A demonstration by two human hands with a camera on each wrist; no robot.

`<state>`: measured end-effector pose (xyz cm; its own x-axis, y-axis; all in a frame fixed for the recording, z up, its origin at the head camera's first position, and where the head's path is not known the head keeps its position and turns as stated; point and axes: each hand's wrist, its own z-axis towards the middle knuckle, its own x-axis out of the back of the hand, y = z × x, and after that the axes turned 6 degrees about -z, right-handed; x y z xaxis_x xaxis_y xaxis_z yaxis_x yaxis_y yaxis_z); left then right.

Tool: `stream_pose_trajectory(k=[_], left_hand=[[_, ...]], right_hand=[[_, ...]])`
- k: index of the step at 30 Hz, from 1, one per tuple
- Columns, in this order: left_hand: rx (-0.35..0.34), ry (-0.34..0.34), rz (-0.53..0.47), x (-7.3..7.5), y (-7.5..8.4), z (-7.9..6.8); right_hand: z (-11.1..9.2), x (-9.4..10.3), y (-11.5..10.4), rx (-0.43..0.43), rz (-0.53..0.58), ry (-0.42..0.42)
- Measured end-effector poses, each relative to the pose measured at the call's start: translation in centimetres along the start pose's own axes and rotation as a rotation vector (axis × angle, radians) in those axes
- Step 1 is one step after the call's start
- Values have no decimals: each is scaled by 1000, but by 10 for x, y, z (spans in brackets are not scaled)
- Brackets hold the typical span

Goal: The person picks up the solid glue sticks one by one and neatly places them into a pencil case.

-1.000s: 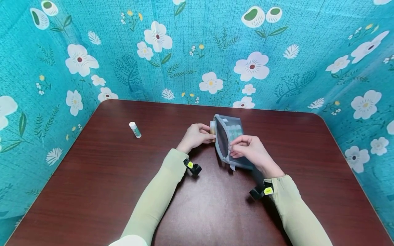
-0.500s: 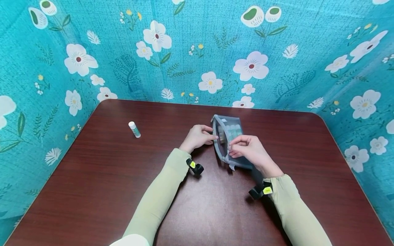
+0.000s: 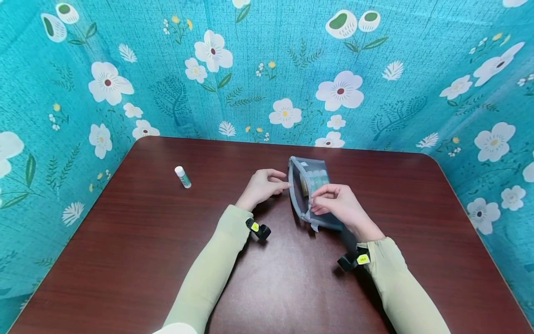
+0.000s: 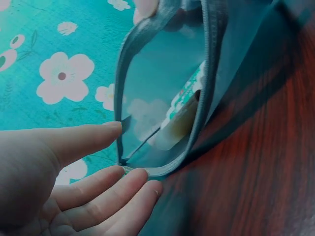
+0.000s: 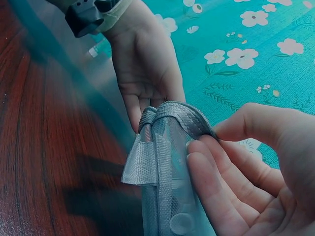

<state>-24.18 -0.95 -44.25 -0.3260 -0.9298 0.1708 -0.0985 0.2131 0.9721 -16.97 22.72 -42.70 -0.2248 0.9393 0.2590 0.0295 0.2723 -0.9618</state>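
Observation:
A grey see-through zip pouch [image 3: 329, 221] lies on the table with its mouth spread towards the left. My right hand [image 3: 339, 204] pinches the zipper edge of that mouth between thumb and fingers, as the right wrist view also shows. Just left of the mouth is my left hand [image 3: 263, 186], its fingers loose and nothing held, fingertips right at the rim. Inside the pouch, an amber-brown tube [image 4: 180, 123] with a clear end lies beside a white-and-green labelled tube [image 4: 187, 93]. Several green-labelled tubes [image 3: 319, 177] show through the pouch wall.
A single white-capped tube with a green label [image 3: 183, 177] lies on the left part of the dark red-brown table [image 3: 125, 241]. A blue flowered cloth [image 3: 258, 69] hangs behind the table and along both sides.
My left hand has put the amber-brown tube into the pouch, let go and drawn back slightly to the left. My right hand keeps its pinch on the edge.

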Motion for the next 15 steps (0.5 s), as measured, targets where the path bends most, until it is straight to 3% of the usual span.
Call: stream_pose_trajectory(k=[15], left_hand=[[-103, 64, 57, 22, 15, -17]], right_hand=[[-1, -1, -1, -4, 2, -6]])
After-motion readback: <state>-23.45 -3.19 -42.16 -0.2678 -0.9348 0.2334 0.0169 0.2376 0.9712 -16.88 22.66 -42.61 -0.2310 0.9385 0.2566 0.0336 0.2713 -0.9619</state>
